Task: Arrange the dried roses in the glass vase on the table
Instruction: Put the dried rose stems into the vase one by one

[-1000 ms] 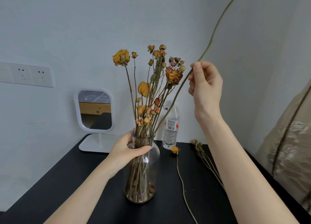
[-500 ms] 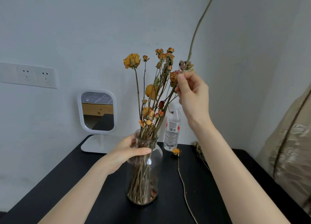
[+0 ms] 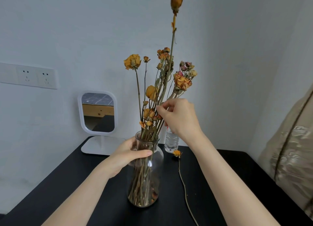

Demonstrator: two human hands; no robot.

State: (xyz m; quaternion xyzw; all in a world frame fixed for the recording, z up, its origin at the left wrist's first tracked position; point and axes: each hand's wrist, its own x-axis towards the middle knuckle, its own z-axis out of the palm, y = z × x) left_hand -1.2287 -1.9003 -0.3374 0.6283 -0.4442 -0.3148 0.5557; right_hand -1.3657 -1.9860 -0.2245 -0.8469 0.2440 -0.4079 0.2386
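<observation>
On the table [image 3: 84,183], centre: the glass vase [image 3: 145,178] stands upright, crammed with dried roses [image 3: 132,61].
left hand [image 3: 128,156]: fingers and thumb wrapped round the vase neck, steadying it.
right hand [image 3: 179,119]: thumb and forefinger pinch a stem in the bunch above the rim — seemingly the tall rose [image 3: 176,0].
handling: light, stiff, brittle — heads probably shed; grip stems low.
loose rose [image 3: 177,153]: lies right of the vase, near a bottle [image 3: 171,142].

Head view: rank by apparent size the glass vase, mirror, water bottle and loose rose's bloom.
Glass vase and mirror: alike, vase nearer, so unranked.
Water bottle, partly hidden behind the right hand.
Loose rose's bloom.
</observation>
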